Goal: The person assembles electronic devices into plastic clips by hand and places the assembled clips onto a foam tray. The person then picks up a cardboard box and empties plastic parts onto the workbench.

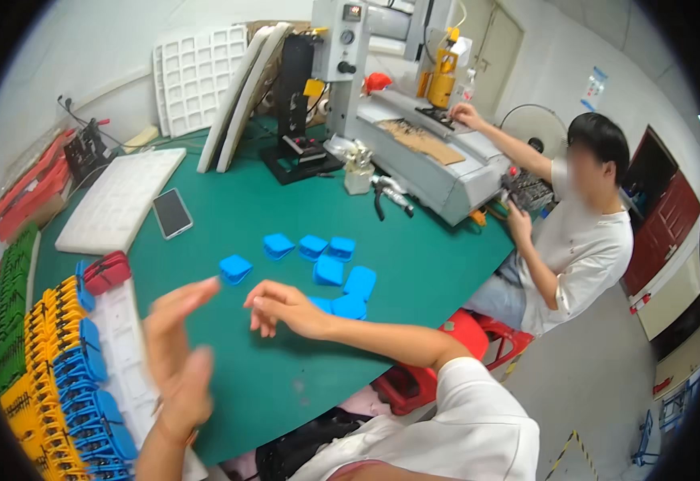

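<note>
Visibly empty, the right hand [287, 309] partly hides 1 blue piece [320, 304]; the empty left hand [165, 337] blurs.

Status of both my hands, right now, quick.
Left hand: open, blurred, thumb apart from the fingers, nothing visible in its grip.
Right hand: partly open, fingers loosely bent, nothing visible in its grip.

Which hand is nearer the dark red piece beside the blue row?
Left. The left hand is right of the dark red piece, not touching; the right hand is farther right.
</note>
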{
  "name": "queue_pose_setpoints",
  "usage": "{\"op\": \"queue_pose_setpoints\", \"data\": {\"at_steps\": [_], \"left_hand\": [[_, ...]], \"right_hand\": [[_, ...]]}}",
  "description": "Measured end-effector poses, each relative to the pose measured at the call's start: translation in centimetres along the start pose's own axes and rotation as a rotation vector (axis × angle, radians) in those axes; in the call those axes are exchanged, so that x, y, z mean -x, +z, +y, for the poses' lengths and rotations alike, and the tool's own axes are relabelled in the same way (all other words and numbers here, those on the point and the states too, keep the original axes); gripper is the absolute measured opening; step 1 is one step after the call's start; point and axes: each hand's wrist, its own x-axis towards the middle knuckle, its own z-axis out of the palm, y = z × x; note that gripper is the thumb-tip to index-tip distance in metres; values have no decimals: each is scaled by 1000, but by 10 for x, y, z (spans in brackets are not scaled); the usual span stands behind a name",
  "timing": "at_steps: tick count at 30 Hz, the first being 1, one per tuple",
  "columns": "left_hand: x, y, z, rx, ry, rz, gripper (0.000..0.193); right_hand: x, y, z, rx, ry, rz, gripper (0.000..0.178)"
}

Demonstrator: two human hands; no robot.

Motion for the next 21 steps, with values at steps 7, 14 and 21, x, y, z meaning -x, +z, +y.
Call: {"op": "queue_pose_setpoints", "data": {"at_steps": [7, 14, 21], "left_hand": [[32, -9, -102, -555, -153, -224, 39], [21, -56, -187, -949, -425, -395, 48], [-25, -77, -294, -1279, -398, -145, 64]], "right_hand": [[-5, 15, 18, -104, 62, 120, 22], [-20, 35, 34, 188, -12, 169, 19], [-23, 33, 31, 410, -92, 120, 20]]}}
